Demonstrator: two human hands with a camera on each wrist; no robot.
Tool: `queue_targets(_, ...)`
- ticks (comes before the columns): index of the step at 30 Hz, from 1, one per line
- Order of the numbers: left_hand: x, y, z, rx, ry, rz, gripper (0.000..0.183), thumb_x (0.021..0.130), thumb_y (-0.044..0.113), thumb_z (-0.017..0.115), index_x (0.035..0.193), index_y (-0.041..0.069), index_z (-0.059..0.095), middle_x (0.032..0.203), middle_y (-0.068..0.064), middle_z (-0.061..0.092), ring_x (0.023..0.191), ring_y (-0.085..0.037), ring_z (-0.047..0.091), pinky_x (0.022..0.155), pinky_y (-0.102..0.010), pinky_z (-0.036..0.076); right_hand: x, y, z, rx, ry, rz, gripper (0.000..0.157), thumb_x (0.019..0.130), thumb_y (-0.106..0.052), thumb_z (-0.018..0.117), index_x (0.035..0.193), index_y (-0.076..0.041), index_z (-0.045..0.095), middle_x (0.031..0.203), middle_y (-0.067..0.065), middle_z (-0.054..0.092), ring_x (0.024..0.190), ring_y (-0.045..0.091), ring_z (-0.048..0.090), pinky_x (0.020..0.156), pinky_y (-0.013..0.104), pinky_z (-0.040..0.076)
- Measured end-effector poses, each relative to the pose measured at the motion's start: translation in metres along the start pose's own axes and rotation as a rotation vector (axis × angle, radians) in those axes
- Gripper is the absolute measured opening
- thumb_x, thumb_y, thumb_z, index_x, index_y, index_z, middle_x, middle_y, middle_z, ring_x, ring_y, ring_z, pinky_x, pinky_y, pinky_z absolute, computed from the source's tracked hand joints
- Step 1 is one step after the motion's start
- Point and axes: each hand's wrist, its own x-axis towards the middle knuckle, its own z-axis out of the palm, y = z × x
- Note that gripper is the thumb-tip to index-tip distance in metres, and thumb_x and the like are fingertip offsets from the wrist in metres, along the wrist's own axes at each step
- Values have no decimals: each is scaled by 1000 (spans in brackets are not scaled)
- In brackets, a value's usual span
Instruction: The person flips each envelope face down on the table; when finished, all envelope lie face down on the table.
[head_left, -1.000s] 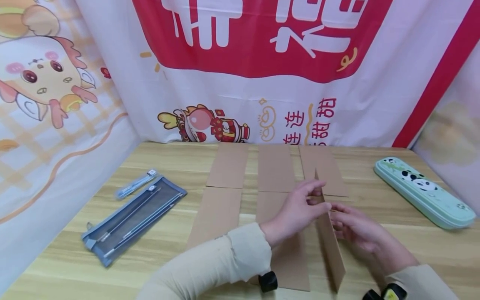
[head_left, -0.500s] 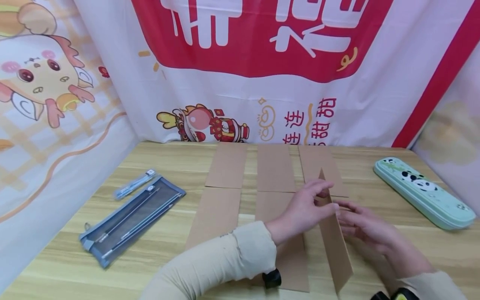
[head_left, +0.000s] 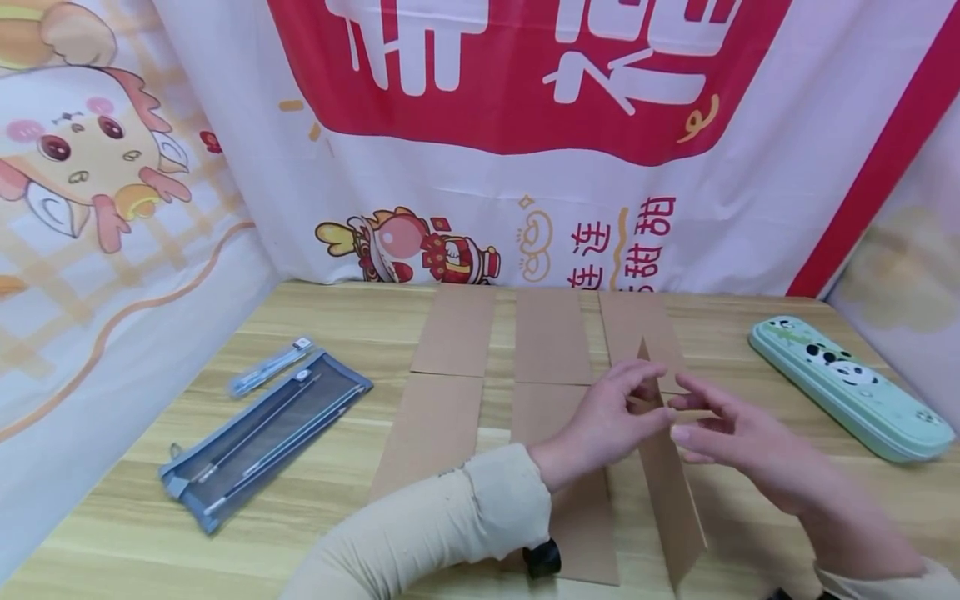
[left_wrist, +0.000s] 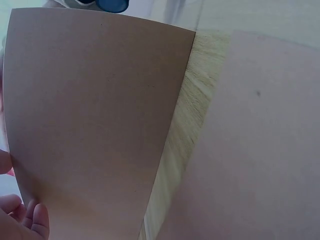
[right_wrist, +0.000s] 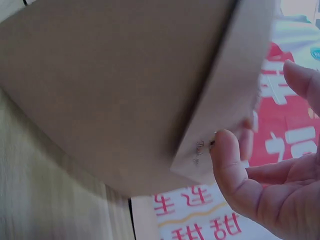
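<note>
A brown kraft-paper card [head_left: 671, 500] stands on edge over the table, tilted a little. My left hand [head_left: 607, 412] pinches its upper edge, thumb on the near side. In the left wrist view, fingertips [left_wrist: 40, 220] overlap the edge of the card [left_wrist: 95, 110]. My right hand [head_left: 738, 433] is just right of the card, with fingers loosely bent and parted and the thumb away from it. In the right wrist view, a narrower strip printed "Thank you" [right_wrist: 197, 155] angles off the card's face [right_wrist: 110, 90], right at a finger of the right hand [right_wrist: 280, 195].
Flat brown cards [head_left: 551, 337] lie in rows on the wooden table [head_left: 330, 467]. A blue mesh pencil pouch [head_left: 262, 442] and a slim clear packet [head_left: 270, 367] lie left. A mint panda pencil case [head_left: 847, 387] lies right. A printed cloth [head_left: 450, 183] hangs behind.
The left hand and card shifted slightly right, then stayed put. The right hand has risen off the card's right side, its fingers now more spread.
</note>
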Motion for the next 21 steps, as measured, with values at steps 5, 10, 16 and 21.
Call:
queue_targets(5,-2,-3,2,-2,-8,5,43,86,15,65,128,11,54,120,4,52,92,-1,52,77,-12,47,4,0,12,-51,3,1,75,89,-12,59,147,-1,13,128,26,37,98,12,53,75,26,52)
queue_targets(10,-4,-10,3,-3,-16,28,39,93,13,53,131,12,52,135,3,47,103,-4,52,85,-14,44,7,6,16,-76,-1,11,79,86,-11,59,147,1,12,132,27,34,110,32,43,78,23,49)
queue_targets(16,-2,-13,1,-18,-23,83,40,93,1,46,132,10,51,134,0,48,104,-4,51,85,-13,43,11,10,22,-58,40,56,76,82,-7,51,146,2,12,131,29,30,112,38,42,79,37,49)
queue_targets(21,0,-15,1,-47,-24,100,46,89,-7,45,132,10,50,134,0,48,100,-3,52,83,-12,44,14,6,28,-126,96,62,73,81,-2,50,146,3,16,140,32,25,116,41,39,84,40,47)
